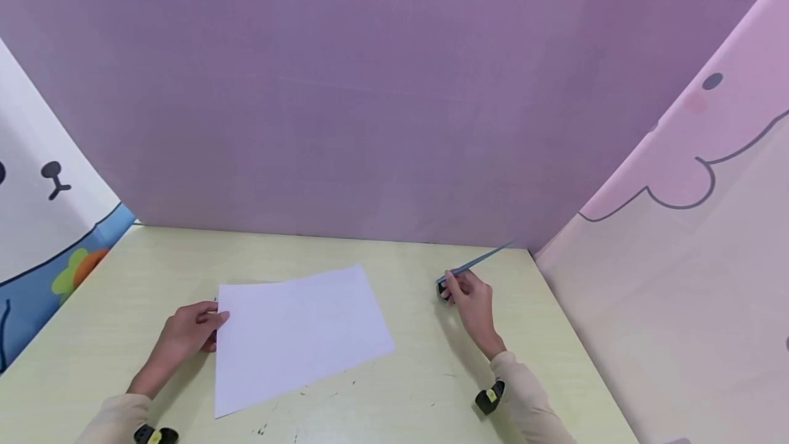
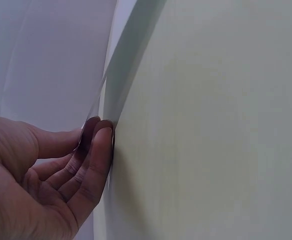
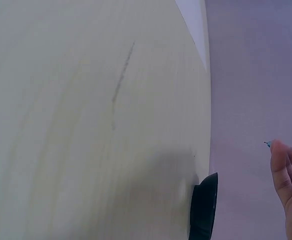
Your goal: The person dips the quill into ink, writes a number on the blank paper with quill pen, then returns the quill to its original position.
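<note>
A white sheet of paper (image 1: 302, 334) lies at the middle left of the table. My left hand (image 1: 188, 331) pinches its left edge, thumb on top and fingers underneath; the left wrist view shows this hand (image 2: 61, 170) with that edge raised off the table. My right hand (image 1: 473, 300) holds a slim blue-green pen (image 1: 483, 257) with a long tapering end, to the right of the paper. In the right wrist view the pen's fine tip (image 3: 268, 144) sticks out past the fingertips. A small black round-based object (image 3: 203, 210) stands on the table close to this hand.
The pale yellow table (image 1: 407, 403) has dark marks near its front. A purple panel (image 1: 370, 101) rises along the back edge. Printed panels stand at the left (image 1: 49, 225) and right (image 1: 678, 279). Black devices are strapped to both wrists.
</note>
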